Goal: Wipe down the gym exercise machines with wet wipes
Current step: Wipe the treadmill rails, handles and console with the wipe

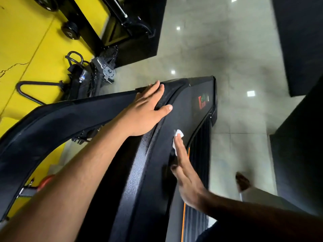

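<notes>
Both hands: I had the two of them on the black treadmill (139, 172), seen from above along its sloped side cover.
Left hand (148, 110): fingers straight and spread, palm flat on the upper moulding near the front end; it held nothing and, as I judged it, served as a brace.
Right hand (185, 173): fingers straight and close together, pressing the wet wipe (177, 140) flat against the cover; nothing was curled round it.
Wipe position: bunched under the fingertips, its white edges showing just past them, beside the orange trim (183, 222) and below the logo (202, 100).
Technique: I would have kept the pressure even and the wipe spread flatter, since a bunched wipe cleans only a narrow track.
Strokes: long overlapping passes along the cover toward the front seemed best.
Risk: straight fingers could have slid off the wipe on the textured plastic.
Floor (236, 58): glossy tile, alongside.
</notes>
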A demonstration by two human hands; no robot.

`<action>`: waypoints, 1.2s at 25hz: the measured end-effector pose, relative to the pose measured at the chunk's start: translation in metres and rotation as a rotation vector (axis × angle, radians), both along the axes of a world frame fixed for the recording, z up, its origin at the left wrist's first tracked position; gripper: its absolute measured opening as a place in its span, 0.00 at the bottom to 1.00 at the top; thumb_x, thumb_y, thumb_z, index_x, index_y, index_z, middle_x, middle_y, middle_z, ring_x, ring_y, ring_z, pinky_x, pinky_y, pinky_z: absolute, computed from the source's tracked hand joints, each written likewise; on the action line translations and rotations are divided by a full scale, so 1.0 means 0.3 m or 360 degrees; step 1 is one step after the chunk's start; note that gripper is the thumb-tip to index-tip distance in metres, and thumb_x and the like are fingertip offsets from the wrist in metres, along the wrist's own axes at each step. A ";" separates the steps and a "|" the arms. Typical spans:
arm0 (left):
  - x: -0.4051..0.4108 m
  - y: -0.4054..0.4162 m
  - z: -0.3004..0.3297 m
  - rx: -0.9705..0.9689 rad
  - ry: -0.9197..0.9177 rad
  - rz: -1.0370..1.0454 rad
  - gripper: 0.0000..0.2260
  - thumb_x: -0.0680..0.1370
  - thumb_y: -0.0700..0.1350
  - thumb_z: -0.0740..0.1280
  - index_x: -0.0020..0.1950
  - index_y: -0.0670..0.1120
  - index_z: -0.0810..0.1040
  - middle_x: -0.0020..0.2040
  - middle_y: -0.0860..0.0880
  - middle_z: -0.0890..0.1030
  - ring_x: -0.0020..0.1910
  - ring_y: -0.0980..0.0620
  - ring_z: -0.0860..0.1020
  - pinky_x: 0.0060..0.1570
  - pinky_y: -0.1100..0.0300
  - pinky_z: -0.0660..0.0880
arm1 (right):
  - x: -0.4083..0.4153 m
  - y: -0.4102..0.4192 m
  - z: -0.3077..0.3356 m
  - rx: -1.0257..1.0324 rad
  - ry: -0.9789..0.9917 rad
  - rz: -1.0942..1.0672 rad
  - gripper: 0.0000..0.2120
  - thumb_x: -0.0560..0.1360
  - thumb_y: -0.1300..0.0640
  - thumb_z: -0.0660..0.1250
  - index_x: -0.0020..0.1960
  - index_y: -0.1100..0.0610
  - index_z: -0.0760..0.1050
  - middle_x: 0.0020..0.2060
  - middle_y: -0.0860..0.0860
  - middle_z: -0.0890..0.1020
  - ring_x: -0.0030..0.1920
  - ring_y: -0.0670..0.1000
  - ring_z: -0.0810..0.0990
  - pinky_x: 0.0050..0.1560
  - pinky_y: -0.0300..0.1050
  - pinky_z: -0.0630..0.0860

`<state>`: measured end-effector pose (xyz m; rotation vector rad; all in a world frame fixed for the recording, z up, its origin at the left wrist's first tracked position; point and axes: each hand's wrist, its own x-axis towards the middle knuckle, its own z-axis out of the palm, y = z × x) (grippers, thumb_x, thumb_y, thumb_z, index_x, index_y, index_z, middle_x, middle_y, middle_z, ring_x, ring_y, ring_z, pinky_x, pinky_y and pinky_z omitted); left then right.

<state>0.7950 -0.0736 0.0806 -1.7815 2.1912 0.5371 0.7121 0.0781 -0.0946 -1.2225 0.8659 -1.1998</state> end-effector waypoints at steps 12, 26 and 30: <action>-0.045 -0.091 -0.042 0.0001 -0.0078 -0.0040 0.29 0.87 0.56 0.55 0.86 0.49 0.50 0.85 0.55 0.44 0.83 0.58 0.41 0.80 0.58 0.40 | 0.005 -0.161 -0.120 0.0322 0.0081 -0.0162 0.38 0.83 0.38 0.50 0.83 0.59 0.44 0.83 0.51 0.43 0.82 0.47 0.42 0.82 0.52 0.42; -0.049 -0.091 -0.036 0.0003 -0.0100 -0.0020 0.29 0.87 0.57 0.55 0.86 0.51 0.49 0.85 0.58 0.44 0.82 0.62 0.41 0.77 0.61 0.40 | -0.167 -0.747 -0.165 0.0362 0.0254 -0.0829 0.04 0.79 0.60 0.70 0.48 0.52 0.78 0.41 0.46 0.82 0.40 0.43 0.80 0.44 0.43 0.78; -0.044 -0.092 -0.036 0.0012 -0.0121 -0.0021 0.29 0.87 0.57 0.54 0.86 0.52 0.49 0.85 0.58 0.44 0.82 0.61 0.41 0.80 0.58 0.40 | -0.179 -0.703 -0.142 0.0337 0.0296 -0.0645 0.05 0.79 0.61 0.68 0.48 0.51 0.76 0.41 0.49 0.83 0.41 0.47 0.81 0.45 0.41 0.78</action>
